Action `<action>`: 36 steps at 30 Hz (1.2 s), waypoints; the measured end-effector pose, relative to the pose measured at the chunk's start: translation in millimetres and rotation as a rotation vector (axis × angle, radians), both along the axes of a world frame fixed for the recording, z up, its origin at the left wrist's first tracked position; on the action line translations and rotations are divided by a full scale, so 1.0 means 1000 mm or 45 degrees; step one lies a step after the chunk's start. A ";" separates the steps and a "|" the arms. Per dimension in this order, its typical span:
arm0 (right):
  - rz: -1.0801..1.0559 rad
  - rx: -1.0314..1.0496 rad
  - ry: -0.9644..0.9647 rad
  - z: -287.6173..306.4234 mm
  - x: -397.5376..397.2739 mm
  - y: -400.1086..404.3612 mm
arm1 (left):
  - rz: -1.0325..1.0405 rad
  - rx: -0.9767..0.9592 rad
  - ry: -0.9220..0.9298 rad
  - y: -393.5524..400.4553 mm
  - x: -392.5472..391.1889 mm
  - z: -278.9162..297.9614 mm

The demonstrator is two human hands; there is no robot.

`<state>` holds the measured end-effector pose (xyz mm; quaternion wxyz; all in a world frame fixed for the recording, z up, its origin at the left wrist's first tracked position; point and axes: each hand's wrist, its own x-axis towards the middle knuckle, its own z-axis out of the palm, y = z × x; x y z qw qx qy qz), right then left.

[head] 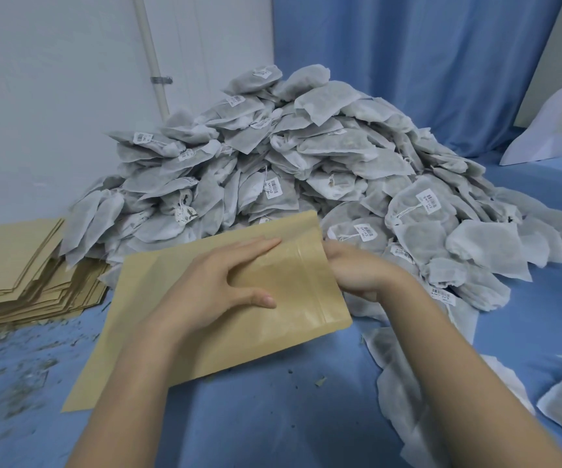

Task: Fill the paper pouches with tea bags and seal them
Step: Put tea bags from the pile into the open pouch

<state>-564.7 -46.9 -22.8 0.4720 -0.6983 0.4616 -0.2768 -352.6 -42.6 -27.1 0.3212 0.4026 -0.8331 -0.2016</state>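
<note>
Nearest, the left hand point(212, 285) lies flat, fingers straight, on a tan kraft-paper pouch point(185, 336) resting on the blue-covered worktop point(273, 417). The right hand point(357, 271) is at the pouch's open right edge; its fingers are hidden, so its grip is unclear. Left lies a stack of flat brown pouches point(16, 271). Behind rises a heap of white mesh tea bags point(293, 163).

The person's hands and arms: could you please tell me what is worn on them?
Nothing is worn on either. The left hand and right hand have no gloves, rings or watch showing, and both forearms are unsleeved to the frame's bottom edge. The visible left thumbnail is short and unpainted.
</note>
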 end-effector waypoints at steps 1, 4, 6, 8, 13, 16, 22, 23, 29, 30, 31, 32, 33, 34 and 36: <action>0.076 0.031 0.102 -0.001 0.001 0.001 | -0.021 0.018 -0.011 0.000 0.000 0.000; 0.135 -0.033 0.333 -0.002 0.000 0.003 | -0.033 0.051 -0.054 -0.001 -0.002 -0.003; -0.038 -0.118 0.413 0.002 -0.008 0.002 | 0.020 0.053 -0.061 -0.002 0.000 -0.004; -0.327 -0.196 0.567 0.004 -0.022 -0.001 | 0.087 0.057 -0.061 -0.004 0.003 -0.005; -0.786 -0.004 1.452 0.004 -0.046 -0.001 | 0.174 0.023 -0.063 -0.004 0.007 -0.004; -0.842 0.081 1.453 -0.003 -0.045 -0.002 | 0.171 0.048 -0.071 -0.003 0.005 -0.004; -0.978 -0.234 1.157 0.005 -0.054 -0.010 | 0.187 0.061 -0.065 -0.003 0.006 -0.004; -1.001 -0.249 1.027 0.011 -0.056 -0.010 | 0.193 0.064 -0.060 -0.003 0.006 -0.004; -0.916 -0.221 -0.128 0.032 -0.066 0.004 | 0.214 0.066 -0.019 -0.002 0.010 -0.003; -0.828 -0.195 -0.173 0.032 -0.066 0.006 | 0.206 0.069 -0.009 -0.002 0.011 -0.003; -0.745 -0.166 -0.188 0.031 -0.064 0.008 | 0.190 0.069 0.001 -0.002 0.011 -0.002; -0.670 -0.140 -0.175 0.030 -0.062 0.009 | 0.170 0.066 0.013 -0.001 0.011 -0.001; -0.608 -0.108 -0.147 0.028 -0.059 0.009 | 0.150 0.066 0.024 -0.001 0.011 -0.001; -0.566 -0.087 -0.111 0.026 -0.056 0.007 | 0.132 0.069 0.036 0.000 0.010 0.000; -0.512 -0.083 -0.059 0.020 -0.046 0.003 | 0.090 0.079 0.058 0.001 0.008 0.002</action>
